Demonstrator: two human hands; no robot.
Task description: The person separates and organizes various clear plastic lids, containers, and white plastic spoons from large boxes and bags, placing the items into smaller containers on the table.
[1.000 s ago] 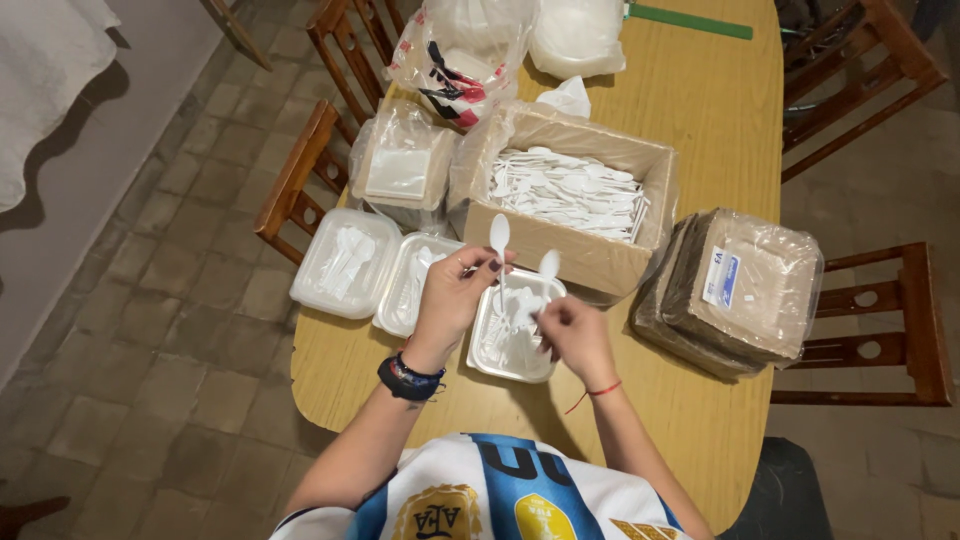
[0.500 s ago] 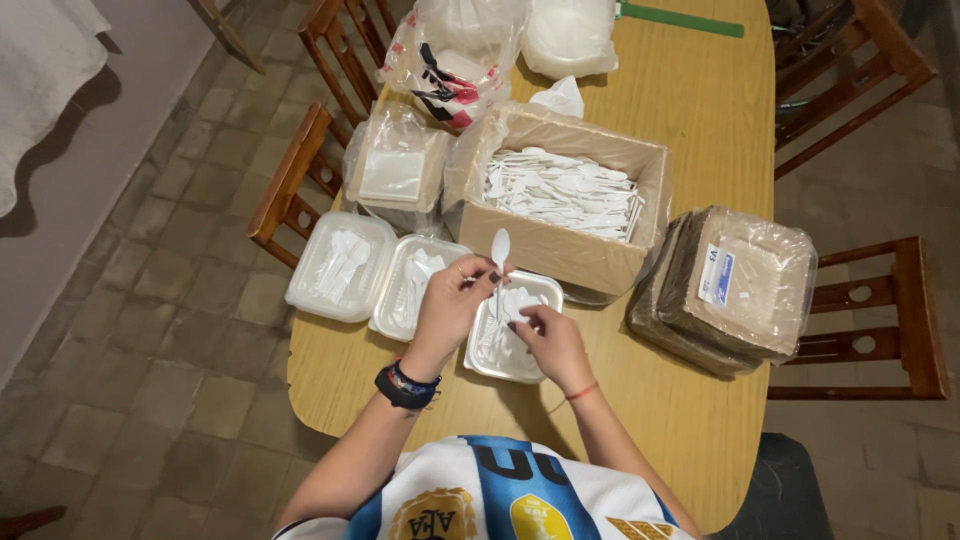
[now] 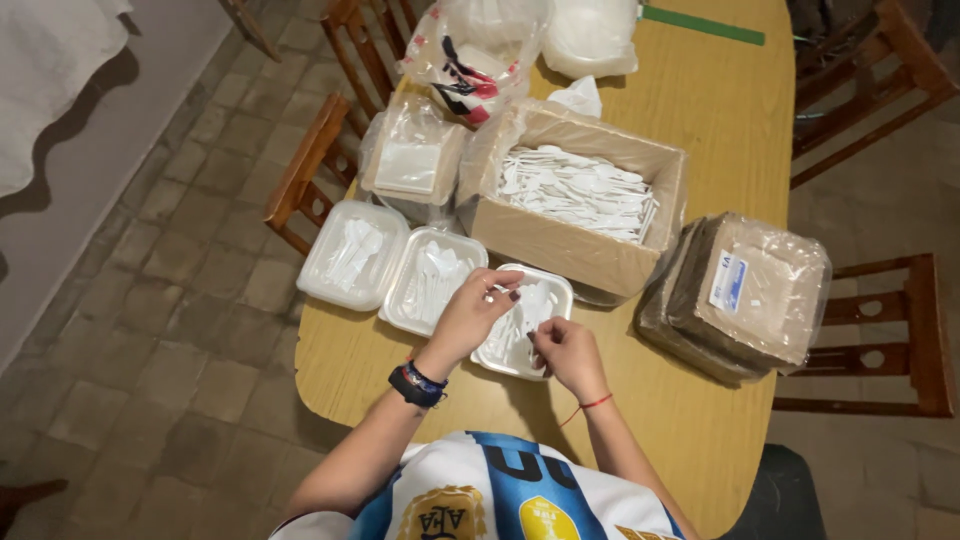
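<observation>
Hands, left hand [image 3: 470, 310] and right hand [image 3: 565, 352], pinch white cutlery over a white tray [image 3: 548, 295] beside a brown cardboard box [image 3: 560, 240].

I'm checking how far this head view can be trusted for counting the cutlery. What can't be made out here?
- Head view: how many white utensils lie in the open tray; the left hand and right hand cover part of it.
- What the left hand's fingertips pinch: too small.
- The pieces in the cardboard box: a heaped pile, too small to count.
- The wrapped stack: film blurs its contents.
</observation>
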